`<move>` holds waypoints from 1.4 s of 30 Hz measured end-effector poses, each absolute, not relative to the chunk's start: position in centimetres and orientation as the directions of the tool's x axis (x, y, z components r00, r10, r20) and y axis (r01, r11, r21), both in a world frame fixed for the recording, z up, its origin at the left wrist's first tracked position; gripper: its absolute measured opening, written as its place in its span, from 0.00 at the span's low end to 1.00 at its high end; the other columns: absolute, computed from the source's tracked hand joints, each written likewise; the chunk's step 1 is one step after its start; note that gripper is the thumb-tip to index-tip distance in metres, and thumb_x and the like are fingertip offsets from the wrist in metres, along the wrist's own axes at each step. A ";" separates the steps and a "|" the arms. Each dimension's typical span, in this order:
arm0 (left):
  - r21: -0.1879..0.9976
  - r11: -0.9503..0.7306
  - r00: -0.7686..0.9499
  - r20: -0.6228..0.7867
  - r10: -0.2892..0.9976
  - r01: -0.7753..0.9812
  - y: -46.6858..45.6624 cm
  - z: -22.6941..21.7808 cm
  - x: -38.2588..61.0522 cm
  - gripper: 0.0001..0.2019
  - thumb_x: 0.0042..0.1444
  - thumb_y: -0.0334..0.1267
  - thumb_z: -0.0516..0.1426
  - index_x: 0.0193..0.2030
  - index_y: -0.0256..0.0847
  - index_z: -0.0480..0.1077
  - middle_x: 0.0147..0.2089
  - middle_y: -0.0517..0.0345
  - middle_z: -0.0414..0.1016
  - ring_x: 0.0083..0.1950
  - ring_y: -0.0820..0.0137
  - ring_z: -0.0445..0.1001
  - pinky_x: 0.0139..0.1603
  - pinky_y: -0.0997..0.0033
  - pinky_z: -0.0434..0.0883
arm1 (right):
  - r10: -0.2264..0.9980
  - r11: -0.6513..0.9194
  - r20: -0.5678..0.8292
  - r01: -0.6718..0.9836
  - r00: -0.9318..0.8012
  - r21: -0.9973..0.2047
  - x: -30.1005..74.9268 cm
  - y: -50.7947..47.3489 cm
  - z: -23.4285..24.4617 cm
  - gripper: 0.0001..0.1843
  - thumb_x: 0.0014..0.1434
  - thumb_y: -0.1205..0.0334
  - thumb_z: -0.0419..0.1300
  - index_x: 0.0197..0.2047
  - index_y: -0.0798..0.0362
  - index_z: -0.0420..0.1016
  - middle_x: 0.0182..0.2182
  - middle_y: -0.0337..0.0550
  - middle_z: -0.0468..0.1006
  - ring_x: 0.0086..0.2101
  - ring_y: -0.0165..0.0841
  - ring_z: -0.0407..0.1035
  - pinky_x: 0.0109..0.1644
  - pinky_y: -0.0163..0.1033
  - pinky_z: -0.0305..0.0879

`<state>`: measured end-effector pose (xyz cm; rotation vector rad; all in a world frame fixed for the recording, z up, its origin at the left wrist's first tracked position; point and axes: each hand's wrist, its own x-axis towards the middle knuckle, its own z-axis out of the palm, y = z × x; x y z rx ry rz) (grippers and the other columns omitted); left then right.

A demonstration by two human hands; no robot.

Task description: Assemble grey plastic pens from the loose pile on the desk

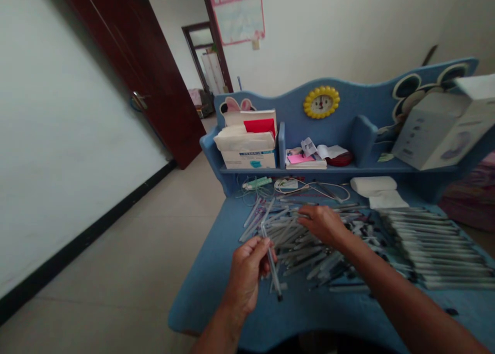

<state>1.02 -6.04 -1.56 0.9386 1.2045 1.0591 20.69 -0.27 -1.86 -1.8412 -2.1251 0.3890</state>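
Observation:
My left hand [251, 264] is closed around a clear pen barrel [274, 271] with a dark lower end, held at a slant above the near left part of the desk. Under and beyond it spreads a loose pile of clear pen barrels [292, 251]. Over the back of this pile reaches my right hand [320, 222], its fingers drawn together at the pens; what is between them is hidden. Small black pieces, perhaps pen caps [373, 235], lie mixed in right of the pile. Further right, many pens [444, 246] lie side by side in a neat row.
The blue desk [209, 271] carries a rear shelf with a mask box [249, 155], papers [305, 162], a yellow clock [321, 102] and a large white box [436, 127]. Below the shelf lie a tissue roll [373, 185] and a white cord [340, 189].

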 end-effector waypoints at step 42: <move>0.904 0.102 -0.164 -0.184 0.969 -0.415 -4.2 -1.4 6.7 0.11 0.42 0.41 0.62 0.26 0.35 0.67 0.22 0.62 0.71 0.19 0.78 0.66 0.20 0.80 0.63 | 0.978 -0.189 -0.159 -0.241 -0.138 -0.952 14.3 -11.0 -5.3 0.19 0.57 0.46 0.52 0.30 0.56 0.66 0.14 0.33 0.69 0.10 0.24 0.59 0.13 0.27 0.51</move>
